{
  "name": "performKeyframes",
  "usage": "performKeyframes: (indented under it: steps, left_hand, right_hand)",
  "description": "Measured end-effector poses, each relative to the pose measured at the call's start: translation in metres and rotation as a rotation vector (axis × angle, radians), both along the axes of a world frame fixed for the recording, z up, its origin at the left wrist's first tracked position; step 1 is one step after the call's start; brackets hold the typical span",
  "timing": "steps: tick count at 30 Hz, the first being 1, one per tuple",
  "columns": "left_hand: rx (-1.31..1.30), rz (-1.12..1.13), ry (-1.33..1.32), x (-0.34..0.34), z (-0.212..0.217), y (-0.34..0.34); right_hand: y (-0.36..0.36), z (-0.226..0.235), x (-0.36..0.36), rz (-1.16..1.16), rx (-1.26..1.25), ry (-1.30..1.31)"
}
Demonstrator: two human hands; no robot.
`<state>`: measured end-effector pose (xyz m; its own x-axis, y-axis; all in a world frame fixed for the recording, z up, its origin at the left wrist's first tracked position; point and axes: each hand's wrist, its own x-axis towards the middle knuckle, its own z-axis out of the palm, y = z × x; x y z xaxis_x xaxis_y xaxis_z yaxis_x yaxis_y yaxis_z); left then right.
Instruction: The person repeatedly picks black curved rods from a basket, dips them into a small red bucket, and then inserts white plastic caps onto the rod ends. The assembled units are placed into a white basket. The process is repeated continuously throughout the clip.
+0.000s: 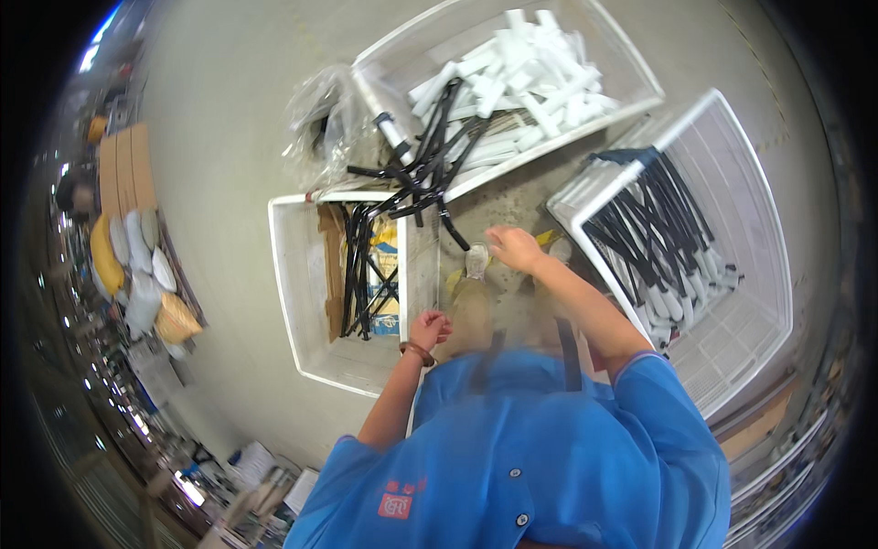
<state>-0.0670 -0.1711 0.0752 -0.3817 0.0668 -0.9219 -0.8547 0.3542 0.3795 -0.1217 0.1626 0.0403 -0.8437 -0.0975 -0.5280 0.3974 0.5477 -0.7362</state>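
Note:
My left hand (430, 328), with a bracelet at the wrist, hangs beside the inner wall of the left white bin (291, 302). Its fingers are loosely bent and apart, and no object shows in them. My right hand (514, 249) is in front of me, fingers curled together, with nothing visible in them. Just left of it, apart from the fingers, is the lower end of a bundle of black tubular frames (422, 188). These frames lie tilted across the corner where the left bin meets the far bin. More black tube frames (358, 274) stand inside the left bin.
The far white bin (631, 69) holds a heap of white sleeves (526, 69). In the right white bin (777, 247) are many black tubes with pale ends (663, 238). A clear plastic bag (334, 128) lies by the far bin. Sacks (137, 261) stand at far left.

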Motion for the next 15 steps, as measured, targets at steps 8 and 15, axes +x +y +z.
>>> performKeyframes:
  steps: [8, 15]
  left_hand:
    - [-0.149, 0.423, -0.030, 0.084, 0.003, -0.167]
    - [-0.116, 0.528, -0.153, 0.101, -0.022, -0.218]
  right_hand:
    - [-0.151, -0.149, -0.115, -0.560, -0.205, -0.308]
    - [-0.087, -0.007, -0.043, -0.266, 0.398, 0.059]
